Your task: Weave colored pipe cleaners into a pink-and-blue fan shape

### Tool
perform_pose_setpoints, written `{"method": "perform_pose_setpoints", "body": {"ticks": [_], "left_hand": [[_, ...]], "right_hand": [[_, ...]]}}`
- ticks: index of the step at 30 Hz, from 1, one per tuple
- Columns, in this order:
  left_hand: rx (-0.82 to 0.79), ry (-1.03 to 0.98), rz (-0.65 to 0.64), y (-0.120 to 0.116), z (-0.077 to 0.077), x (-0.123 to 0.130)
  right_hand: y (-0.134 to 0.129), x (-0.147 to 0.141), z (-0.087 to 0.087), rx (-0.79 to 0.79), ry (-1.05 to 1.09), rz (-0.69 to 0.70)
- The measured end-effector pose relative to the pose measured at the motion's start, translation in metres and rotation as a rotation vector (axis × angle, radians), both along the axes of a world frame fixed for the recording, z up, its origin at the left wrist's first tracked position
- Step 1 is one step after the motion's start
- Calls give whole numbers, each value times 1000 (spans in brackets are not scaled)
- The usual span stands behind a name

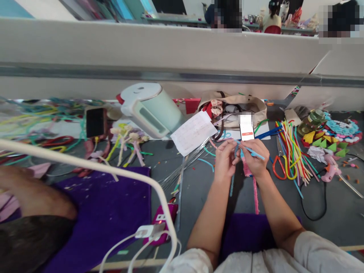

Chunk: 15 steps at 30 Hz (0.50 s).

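Observation:
Both of my hands meet over the grey table, just in front of a lit phone (247,129). Fingers of my left hand (226,157) are pinched on a blue pipe cleaner (256,152). My right hand (256,157) is closed on the same blue piece, whose end sticks out to the right past my fingers. A blue strand (232,185) hangs below my left hand. Under my right hand lies a pink fuzzy strip (255,195). Where exactly the blue pieces join between my fingertips is too small to tell.
Right: pipe cleaners (295,151), red-handled scissors (279,168), pink glue gun (331,168), glass jar (312,122). Behind: cloth bag (260,110), paper sheet (193,132), pale green container (159,110). Left: purple cloth (105,212), magenta power strip (163,223), white curved bar (113,168), another person's arm (40,193).

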<state>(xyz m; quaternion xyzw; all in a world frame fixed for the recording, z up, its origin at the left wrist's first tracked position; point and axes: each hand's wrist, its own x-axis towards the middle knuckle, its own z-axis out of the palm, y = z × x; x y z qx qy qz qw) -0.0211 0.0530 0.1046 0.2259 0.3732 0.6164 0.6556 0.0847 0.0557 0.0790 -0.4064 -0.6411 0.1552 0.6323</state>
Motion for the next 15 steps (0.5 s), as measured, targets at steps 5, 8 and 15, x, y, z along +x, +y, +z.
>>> {"method": "perform_pose_setpoints", "body": {"ticks": [5, 8, 15], "left_hand": [[9, -11, -16, 0, 0, -2], [21, 3, -21, 0, -1, -2], [11, -4, -49, -1, 1, -2]], "right_hand": [[-1, 0, 4, -6, 14, 7], [0, 0, 6, -35, 32, 12], [-3, -4, 8, -133, 237, 86]]}}
